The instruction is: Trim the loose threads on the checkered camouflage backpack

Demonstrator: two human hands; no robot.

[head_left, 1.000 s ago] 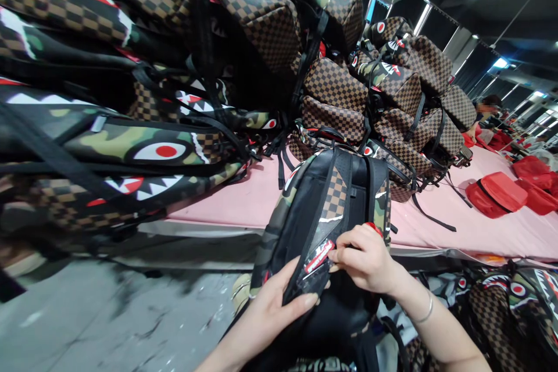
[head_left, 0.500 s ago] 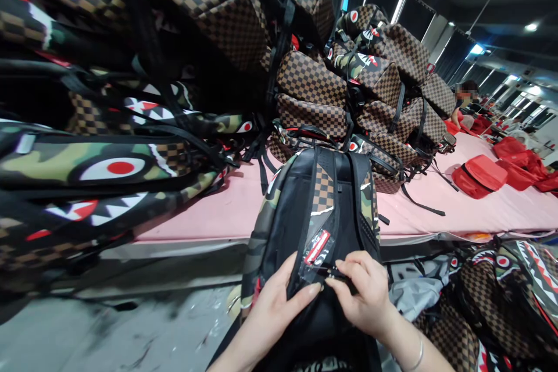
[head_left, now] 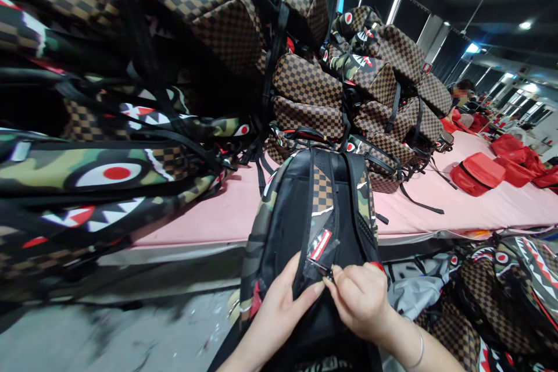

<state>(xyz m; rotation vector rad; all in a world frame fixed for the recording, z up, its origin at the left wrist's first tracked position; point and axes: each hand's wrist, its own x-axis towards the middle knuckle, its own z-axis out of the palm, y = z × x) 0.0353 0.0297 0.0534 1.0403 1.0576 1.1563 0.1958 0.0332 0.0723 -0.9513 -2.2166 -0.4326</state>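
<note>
A backpack (head_left: 283, 226) stands upright before me, its black padded back and two shoulder straps facing me. One shoulder strap (head_left: 322, 200) has brown check and camouflage panels. A red-and-white label (head_left: 320, 245) in clear plastic lies on that strap. My left hand (head_left: 279, 305) is wrapped round the strap's lower part, thumb on its front. Just below the label, my right hand (head_left: 360, 299) is closed, thumb and finger pinching a small dark fitting (head_left: 325, 271) at the strap. The fitting's exact kind is too small to tell.
A pink-covered table (head_left: 222, 203) runs behind the backpack. Shark-face backpacks (head_left: 108, 171) are heaped at the left, with checked backpacks (head_left: 309, 81) stacked behind. Red bags (head_left: 477, 173) lie at the right. More backpacks (head_left: 488, 285) sit low at the right. A person (head_left: 462, 92) is far off.
My right hand has curled its fingers more tightly and shifted slightly left at the fitting. The label has tilted and moved a little. My left hand keeps its hold on the strap.
</note>
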